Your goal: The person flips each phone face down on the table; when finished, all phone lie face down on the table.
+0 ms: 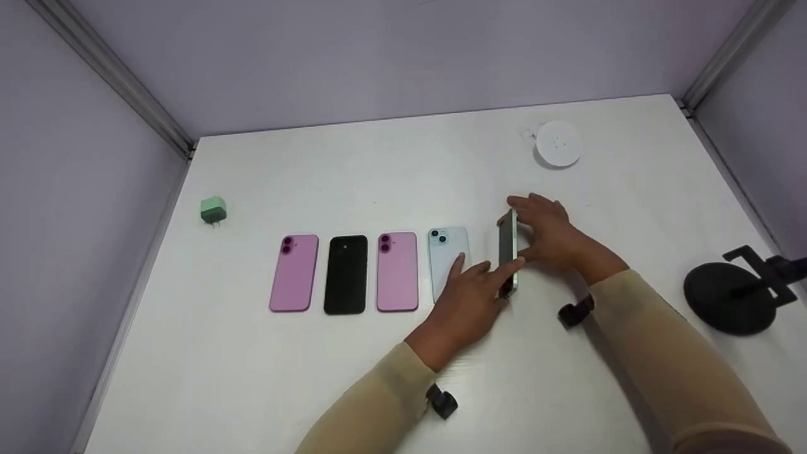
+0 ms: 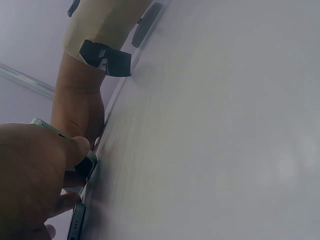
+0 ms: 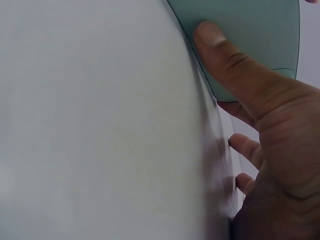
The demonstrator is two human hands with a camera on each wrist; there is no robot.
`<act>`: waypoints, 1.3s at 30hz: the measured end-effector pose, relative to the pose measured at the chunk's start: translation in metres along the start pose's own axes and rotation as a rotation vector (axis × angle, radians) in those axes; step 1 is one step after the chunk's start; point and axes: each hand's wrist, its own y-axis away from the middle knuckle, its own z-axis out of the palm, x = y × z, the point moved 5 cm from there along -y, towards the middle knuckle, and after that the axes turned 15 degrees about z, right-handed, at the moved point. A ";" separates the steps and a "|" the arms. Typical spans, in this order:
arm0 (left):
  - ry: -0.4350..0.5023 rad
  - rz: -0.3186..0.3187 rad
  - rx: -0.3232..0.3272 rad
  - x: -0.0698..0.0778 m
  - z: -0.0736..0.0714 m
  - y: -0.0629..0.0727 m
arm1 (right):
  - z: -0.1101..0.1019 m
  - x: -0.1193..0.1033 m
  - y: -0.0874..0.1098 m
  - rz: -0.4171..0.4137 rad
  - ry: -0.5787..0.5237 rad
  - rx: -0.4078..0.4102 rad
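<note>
A pale green phone (image 1: 513, 236) stands on its long edge on the white table, its dark face toward the left. My right hand (image 1: 551, 233) grips its far part, with the thumb (image 3: 220, 47) flat against the green back in the right wrist view. At the near end, my left hand (image 1: 470, 306) holds the phone between thumb and index finger. The left hand's other fingers reach over a light blue phone (image 1: 442, 261) lying camera side up. Left of that lie a pink phone (image 1: 398, 277), a black phone (image 1: 346, 277) and another pink phone (image 1: 294, 277) in a row.
A green plug adapter (image 1: 213, 209) sits at the table's left. Toward the back right is a white round disc (image 1: 558, 144). A black stand with a round base (image 1: 725, 302) is at the right edge. Walls enclose the back and sides.
</note>
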 end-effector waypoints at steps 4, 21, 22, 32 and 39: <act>-0.016 0.017 0.050 0.001 0.000 0.001 | 0.000 0.004 0.000 0.002 -0.008 0.016; -0.136 0.009 0.135 0.002 -0.008 0.005 | -0.004 0.015 0.007 -0.012 -0.031 0.044; -0.157 0.011 0.138 0.002 -0.008 0.005 | -0.004 0.015 0.007 -0.013 -0.031 0.044; -0.349 0.089 0.118 0.005 -0.018 0.004 | -0.004 0.011 0.009 -0.019 0.020 0.043; -0.241 0.112 0.042 0.002 -0.016 0.000 | -0.005 0.007 0.010 -0.017 0.053 0.010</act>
